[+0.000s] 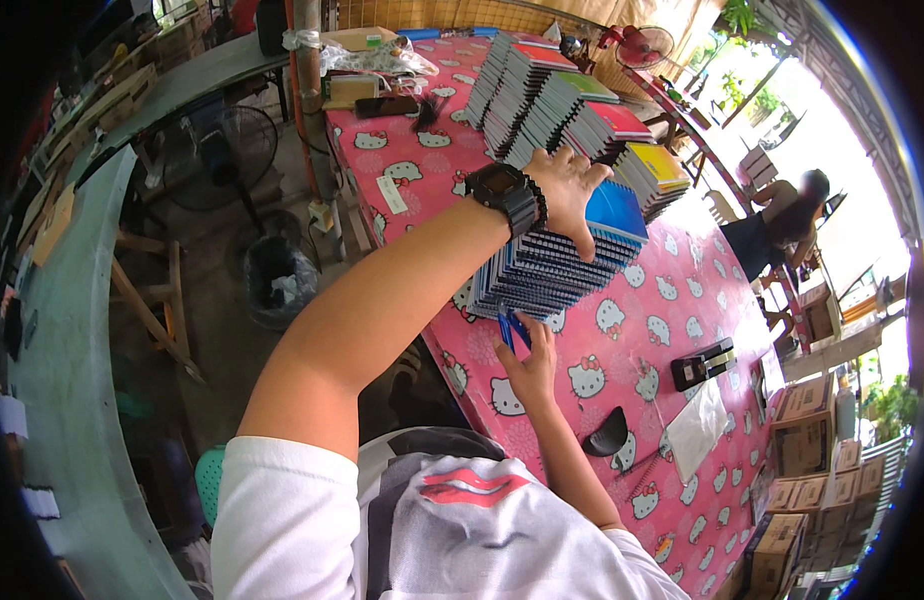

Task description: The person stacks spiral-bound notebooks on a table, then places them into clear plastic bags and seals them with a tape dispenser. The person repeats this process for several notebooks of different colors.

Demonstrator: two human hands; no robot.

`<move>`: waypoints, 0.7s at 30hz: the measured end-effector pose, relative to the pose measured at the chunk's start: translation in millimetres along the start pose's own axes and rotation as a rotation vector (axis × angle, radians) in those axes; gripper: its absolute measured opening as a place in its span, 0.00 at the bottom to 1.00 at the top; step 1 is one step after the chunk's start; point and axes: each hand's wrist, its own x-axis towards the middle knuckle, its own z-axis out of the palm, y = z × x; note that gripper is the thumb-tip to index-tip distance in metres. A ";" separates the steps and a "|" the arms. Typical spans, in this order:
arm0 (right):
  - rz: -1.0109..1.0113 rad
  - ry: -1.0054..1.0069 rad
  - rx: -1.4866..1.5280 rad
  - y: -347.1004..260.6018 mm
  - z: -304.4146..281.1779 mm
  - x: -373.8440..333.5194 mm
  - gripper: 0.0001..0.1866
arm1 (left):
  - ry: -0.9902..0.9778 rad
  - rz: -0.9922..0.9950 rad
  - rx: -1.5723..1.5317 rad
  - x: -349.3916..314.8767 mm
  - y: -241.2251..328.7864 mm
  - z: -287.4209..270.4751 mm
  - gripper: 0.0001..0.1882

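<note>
A tall stack of spiral-bound notebooks with a blue top cover stands on the table in front of me. My left hand, with a black watch at its wrist, reaches over the stack, fingers spread and thumb hanging down along its near side. Whether the palm presses on the notebooks I cannot tell. Low at the stack's near end, my right hand is closed around blue-handled pliers; their jaws are hidden against the wire bindings.
More notebook stacks, with yellow, red, green and orange covers, stand behind on the pink patterned table. At right lie a black tape dispenser, a white sheet and a black curved object. A person sits beyond.
</note>
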 end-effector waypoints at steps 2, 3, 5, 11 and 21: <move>-0.075 0.066 -0.084 -0.3 -1.8 3.5 0.28 | -0.007 -0.001 0.002 1.1 0.7 0.6 0.60; -0.115 0.101 -0.123 -1.6 -2.3 6.3 0.28 | -0.010 -0.001 0.007 1.6 0.2 0.1 0.60; -0.159 0.112 -0.165 -5.6 -1.9 9.1 0.28 | 0.002 0.012 -0.003 0.5 -0.6 0.6 0.60; -0.184 0.164 -0.262 -10.9 5.0 11.2 0.28 | 0.018 0.013 0.017 0.2 -1.8 0.4 0.59; 0.491 -0.266 0.781 10.4 -13.2 19.3 0.22 | 0.005 0.012 0.003 1.2 -0.6 0.0 0.59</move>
